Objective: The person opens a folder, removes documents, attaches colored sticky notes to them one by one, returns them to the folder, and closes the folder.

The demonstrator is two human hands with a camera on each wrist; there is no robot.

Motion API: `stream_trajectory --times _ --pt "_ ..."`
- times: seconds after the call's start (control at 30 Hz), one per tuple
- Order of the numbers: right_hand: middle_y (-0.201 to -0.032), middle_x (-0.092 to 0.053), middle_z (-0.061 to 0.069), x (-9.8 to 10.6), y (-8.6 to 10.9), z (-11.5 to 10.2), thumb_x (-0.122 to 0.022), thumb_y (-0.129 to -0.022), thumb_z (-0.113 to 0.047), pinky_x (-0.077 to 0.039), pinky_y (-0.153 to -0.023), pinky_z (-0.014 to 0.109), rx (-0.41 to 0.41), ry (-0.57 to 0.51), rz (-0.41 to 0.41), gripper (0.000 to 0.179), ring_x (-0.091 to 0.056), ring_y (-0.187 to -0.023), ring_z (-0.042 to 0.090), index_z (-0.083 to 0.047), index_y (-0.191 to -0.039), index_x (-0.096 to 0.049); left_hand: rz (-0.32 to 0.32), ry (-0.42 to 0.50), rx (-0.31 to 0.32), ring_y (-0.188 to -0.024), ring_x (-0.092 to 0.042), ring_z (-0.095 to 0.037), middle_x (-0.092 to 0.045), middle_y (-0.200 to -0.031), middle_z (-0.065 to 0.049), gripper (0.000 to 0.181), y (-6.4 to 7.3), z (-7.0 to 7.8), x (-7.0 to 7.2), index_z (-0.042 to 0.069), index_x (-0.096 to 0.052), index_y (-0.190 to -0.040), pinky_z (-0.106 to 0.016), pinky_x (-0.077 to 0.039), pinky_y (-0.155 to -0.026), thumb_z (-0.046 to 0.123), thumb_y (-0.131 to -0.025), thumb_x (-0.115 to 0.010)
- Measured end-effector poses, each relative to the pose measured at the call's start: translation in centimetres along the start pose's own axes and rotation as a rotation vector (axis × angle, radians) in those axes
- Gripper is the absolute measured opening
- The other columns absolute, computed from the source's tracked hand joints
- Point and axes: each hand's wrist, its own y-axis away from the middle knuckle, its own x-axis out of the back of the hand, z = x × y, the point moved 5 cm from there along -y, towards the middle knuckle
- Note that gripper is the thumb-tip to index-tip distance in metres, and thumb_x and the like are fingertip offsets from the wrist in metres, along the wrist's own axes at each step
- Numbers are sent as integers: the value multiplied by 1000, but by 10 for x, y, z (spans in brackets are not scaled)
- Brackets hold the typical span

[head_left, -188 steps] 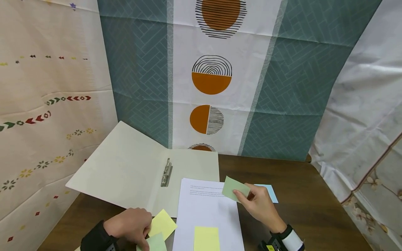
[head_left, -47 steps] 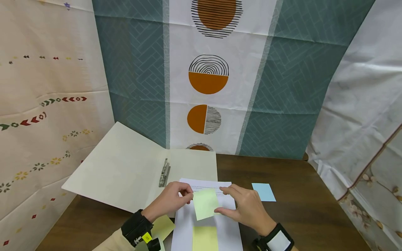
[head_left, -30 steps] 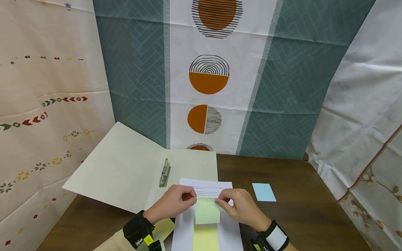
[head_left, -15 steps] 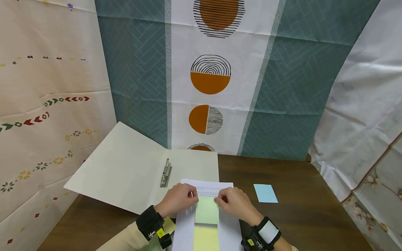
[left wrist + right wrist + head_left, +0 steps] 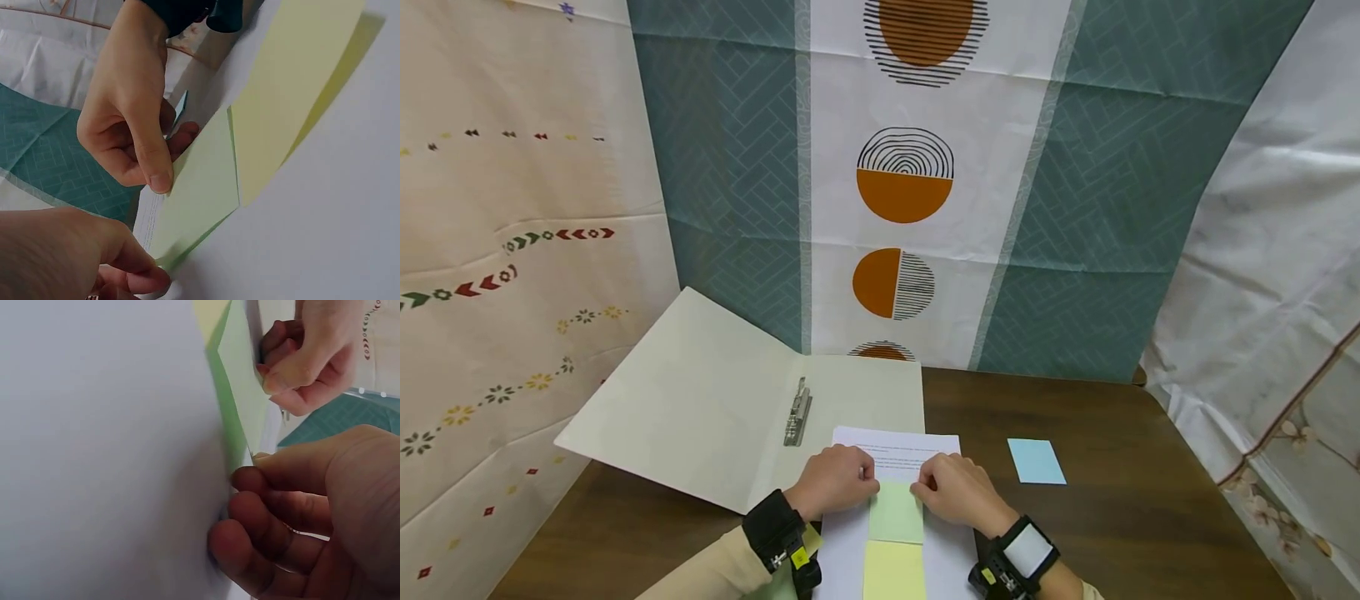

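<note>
A pale green sticky note (image 5: 896, 514) lies over the white printed paper (image 5: 951, 558), its lower edge meeting the top of a yellow sticky note (image 5: 894, 571). My left hand (image 5: 837, 479) pinches the green note's upper left corner between thumb and finger. At the upper right corner, my right hand (image 5: 958, 492) pinches it the same way. In the right wrist view the green note (image 5: 242, 387) stands slightly off the sheet along its near side. The yellow note (image 5: 294, 81) in the left wrist view has one side edge lifted, casting a shadow on the paper.
An open white binder (image 5: 700, 408) with a metal clip (image 5: 797, 414) lies behind and left, partly under the paper. A blue sticky note (image 5: 1036, 461) is on the brown table (image 5: 1120, 500) at right. More green (image 5: 777, 586) and yellow notes (image 5: 812, 540) show beneath my left wrist.
Earlier my right hand alone held the green note near the paper's top right. Both hands then took its upper corners, and it has since shifted slightly down to meet the yellow note.
</note>
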Motion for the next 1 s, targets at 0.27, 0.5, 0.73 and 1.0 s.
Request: stream_trajectory --times 0.27,0.5,0.73,1.0 --pt "-58 -49 -12 -5 -4 0 -80 -98 -18 -25 -54 26 -21 52 6 37 -43 -57 7 -24 -65 -66 5 -16 -14 -55 -45 -6 -45 -57 15 29 0 8 1 28 -60 -63 -25 -29 -51 27 -88 -74" --pt "-57 -43 -11 -4 -6 -1 -83 -97 -21 -22 -54 27 -58 63 -13 41 -41 -57 9 -23 -62 -61 18 -39 -25 -55 -45 -7 -45 -57 15 29 -1 3 -3 28 -59 -63 -25 -30 -51 27 -88 -75" --pt "-58 -37 -10 -4 -7 6 -86 -94 -25 -18 -54 28 -111 40 -17 51 -37 -55 10 -22 -58 -51 38 -117 -46 -51 -39 -1 -35 -53 20 39 -1 -5 -12 32 -51 -57 -24 -26 -49 28 -89 -72" --pt "-62 -50 -10 -4 -3 -4 -85 -93 -20 -27 -52 26 -44 87 86 33 -44 -56 8 -21 -69 -63 112 -59 -121 -53 -38 -2 -38 -56 17 43 5 1 -2 27 -52 -61 -23 -25 -49 31 -98 -74"
